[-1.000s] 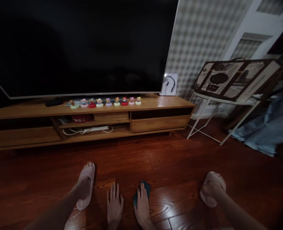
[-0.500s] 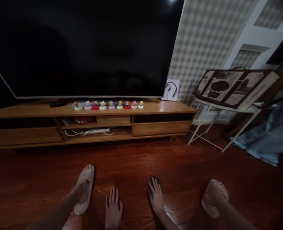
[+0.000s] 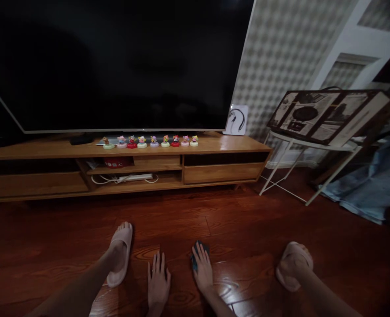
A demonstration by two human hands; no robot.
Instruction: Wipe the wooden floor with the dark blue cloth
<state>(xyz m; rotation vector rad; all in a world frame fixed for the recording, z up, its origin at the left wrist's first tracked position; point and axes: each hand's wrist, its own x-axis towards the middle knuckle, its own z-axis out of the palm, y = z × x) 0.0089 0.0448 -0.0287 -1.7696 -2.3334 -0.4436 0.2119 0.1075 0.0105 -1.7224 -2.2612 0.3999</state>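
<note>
My left hand (image 3: 158, 281) lies flat on the reddish wooden floor (image 3: 168, 211), fingers spread and nothing under them that I can see. To its right, my right hand (image 3: 202, 269) presses flat on a dark blue-grey cloth (image 3: 205, 248), fingers stretched out over it. Part of the cloth shows past the fingertips and beside them; the rest is hidden under the palm. Wet-looking shiny streaks show on the floor just right of my right wrist.
Slippered feet stand at left (image 3: 120, 253) and right (image 3: 294, 266). Ahead is a wooden TV cabinet (image 3: 221, 176) with a row of small figurines (image 3: 153, 141) below a large television (image 3: 132, 66). A patterned case (image 3: 327, 115) rests on a white stand (image 3: 338, 154) at right.
My right hand has slid left with the cloth, closer to my left hand. More of the shiny floor shows behind it. The view has shifted slightly.
</note>
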